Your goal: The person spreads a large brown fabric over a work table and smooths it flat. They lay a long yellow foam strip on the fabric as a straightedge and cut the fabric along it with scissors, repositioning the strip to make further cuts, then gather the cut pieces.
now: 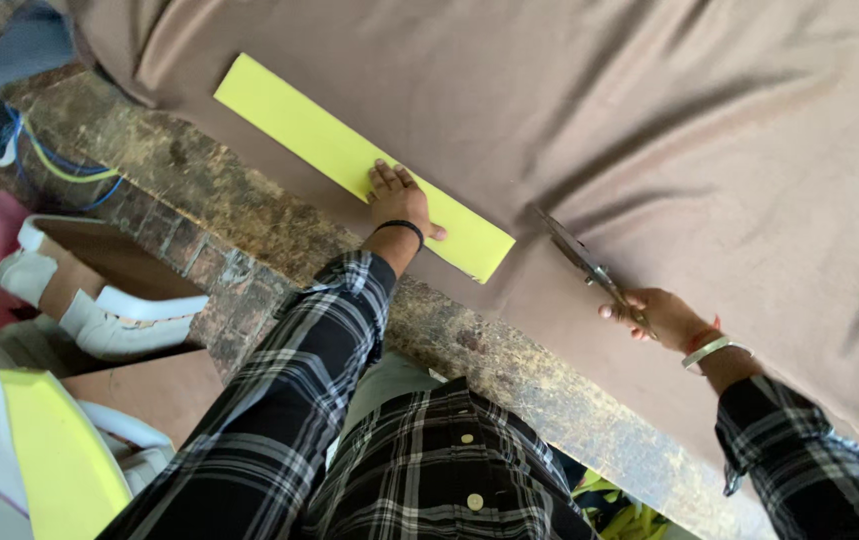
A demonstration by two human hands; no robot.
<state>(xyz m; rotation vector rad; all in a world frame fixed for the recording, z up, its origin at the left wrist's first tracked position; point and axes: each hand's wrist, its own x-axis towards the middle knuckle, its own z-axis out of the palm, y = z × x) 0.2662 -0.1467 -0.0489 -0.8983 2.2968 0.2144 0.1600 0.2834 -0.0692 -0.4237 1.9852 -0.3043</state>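
A wide sheet of brown fabric (669,130) covers most of the table (249,210), whose worn, mottled edge shows along the near side. On the cloth lies a long yellow strip (319,145), its long axis running parallel to the table edge, from upper left to lower right. The left hand (397,198) presses flat on it, fingers spread, holding nothing. The right hand (654,315) is closed around the handles of scissors (579,258), blades pointing toward the strip's near end.
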